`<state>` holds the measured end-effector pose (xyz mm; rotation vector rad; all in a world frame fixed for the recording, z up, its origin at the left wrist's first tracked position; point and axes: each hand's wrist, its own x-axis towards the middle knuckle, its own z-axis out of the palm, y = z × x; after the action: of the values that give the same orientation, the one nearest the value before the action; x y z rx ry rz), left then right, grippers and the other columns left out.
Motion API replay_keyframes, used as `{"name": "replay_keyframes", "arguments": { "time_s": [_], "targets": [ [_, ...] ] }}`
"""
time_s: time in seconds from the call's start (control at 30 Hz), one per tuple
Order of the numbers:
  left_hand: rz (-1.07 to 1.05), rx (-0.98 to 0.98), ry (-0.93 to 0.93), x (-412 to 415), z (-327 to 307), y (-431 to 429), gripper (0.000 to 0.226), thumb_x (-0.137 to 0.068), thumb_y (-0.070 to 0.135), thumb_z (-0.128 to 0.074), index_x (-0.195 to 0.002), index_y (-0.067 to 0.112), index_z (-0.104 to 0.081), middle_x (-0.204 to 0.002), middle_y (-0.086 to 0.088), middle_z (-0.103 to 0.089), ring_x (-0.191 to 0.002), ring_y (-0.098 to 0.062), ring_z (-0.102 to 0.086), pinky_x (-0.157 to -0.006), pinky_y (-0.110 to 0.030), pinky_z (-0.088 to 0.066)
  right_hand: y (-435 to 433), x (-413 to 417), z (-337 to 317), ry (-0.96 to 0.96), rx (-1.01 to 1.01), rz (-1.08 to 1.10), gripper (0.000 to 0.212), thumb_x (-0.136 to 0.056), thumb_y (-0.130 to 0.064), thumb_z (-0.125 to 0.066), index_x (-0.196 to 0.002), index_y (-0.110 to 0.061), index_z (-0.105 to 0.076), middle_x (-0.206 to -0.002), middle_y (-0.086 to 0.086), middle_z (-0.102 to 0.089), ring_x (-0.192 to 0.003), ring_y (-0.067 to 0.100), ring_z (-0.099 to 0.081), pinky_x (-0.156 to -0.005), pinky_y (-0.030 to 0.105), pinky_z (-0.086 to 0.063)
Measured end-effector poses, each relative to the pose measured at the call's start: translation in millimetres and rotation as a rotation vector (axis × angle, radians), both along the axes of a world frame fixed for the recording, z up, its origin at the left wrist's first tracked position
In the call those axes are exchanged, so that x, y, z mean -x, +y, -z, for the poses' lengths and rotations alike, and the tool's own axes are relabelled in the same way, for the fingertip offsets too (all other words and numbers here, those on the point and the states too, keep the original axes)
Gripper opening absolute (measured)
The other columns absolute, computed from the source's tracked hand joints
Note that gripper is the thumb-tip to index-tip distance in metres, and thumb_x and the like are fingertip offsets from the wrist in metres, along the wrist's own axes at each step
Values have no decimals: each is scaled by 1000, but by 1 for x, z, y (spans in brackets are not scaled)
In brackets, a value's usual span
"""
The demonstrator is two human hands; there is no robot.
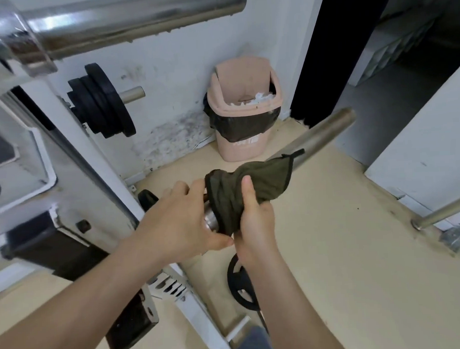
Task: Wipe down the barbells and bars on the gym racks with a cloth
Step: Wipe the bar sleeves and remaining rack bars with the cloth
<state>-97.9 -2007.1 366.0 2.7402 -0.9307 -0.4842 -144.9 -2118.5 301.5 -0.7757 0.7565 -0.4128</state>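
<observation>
Roughly midway: cloth on low bar, others unjudged

Far left, top bar (111, 23) sits on the rack (73, 165), chrome and full of glare; can't tell if wiped. Below it, plates (102, 103) on a stub peg, neither hand near them. Next, left hand (183, 221): grip closed round the bar (324, 133) at its inner collar, thumb underneath and touching the cloth edge; reads as steadying. Then cloth (240, 189), dark green, bunched and wrapped round the bar just right of that hand, covering the inner part of the sleeve. Beside it, right hand (254, 220) has its grip clamped on the cloth, thumb up along it, fingers hidden beneath. Behind, a bin (244, 107) against the wall, irrelevant. Right of the cloth the sleeve runs bare to its tip, dull grey; judged not yet covered, so the wipe likely has to slide outward. Far right, right bar (444, 212) pokes in low at the frame edge, nothing on it, condition unreadable.

Judgement: one bar in hand, partway along its sleeve. Left to do: rest of this sleeve, possibly top bar and right bar, plus shafts out of view. How many are already done can't be read from this view.
</observation>
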Motion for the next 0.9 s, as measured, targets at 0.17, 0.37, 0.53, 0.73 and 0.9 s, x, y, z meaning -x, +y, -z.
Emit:
{"name": "replay_keyframes", "arguments": {
  "time_s": [0.17, 0.37, 0.53, 0.73, 0.9],
  "targets": [
    [-26, 14, 57, 0, -11, 11, 94, -69, 68, -68, -143, 23, -31, -123, 3, -57, -102, -15, -58, -86, -30, -50, -58, -30, -19, 38, -110, 293, 46, -78, -42, -77, -109, -10, -66, -100, 7, -75, -89, 27, -73, -79, 50, -60],
    [48, -47, 14, 14, 2, 18, 108, -59, 59, -79, -141, 22, -20, -112, 0, -52, -95, -17, -56, -73, -28, -46, 29, -4, 3, 68, 14, 66, 52, -81, -41, -76, -124, -19, -56, -112, 3, -72, -99, 21, -71, -92, 45, -56],
    [-9, 76, 265, -7, 1, 24, 74, -59, 44, -82, -117, 23, -41, -90, 6, -59, -77, -11, -61, -66, -27, -52, 15, 1, -5, 99, 139, -100, 49, -82, -39, -75, -118, -8, -62, -107, 10, -73, -97, 23, -72, -89, 42, -58],
    [-501, 954, 982, -3, -16, 28, 62, -90, 55, -50, -142, 22, -42, -140, 4, -52, -129, -10, -47, -97, -32, -40, -8, -6, -12, -4, -148, 52, 59, -92, -57, -54, -123, -8, -62, -111, 10, -73, -99, 25, -72, -81, 36, -59],
    [-520, 1400, 1288, -7, -20, 39, 67, -97, 59, -21, -138, 11, -46, -128, -10, -63, -126, -17, -53, -110, -40, -23, 16, 20, -12, -31, -105, -40, 46, -103, -43, -42, -134, -11, -52, -126, 6, -66, -110, 18, -66, -97, 36, -51]
  ]
}}
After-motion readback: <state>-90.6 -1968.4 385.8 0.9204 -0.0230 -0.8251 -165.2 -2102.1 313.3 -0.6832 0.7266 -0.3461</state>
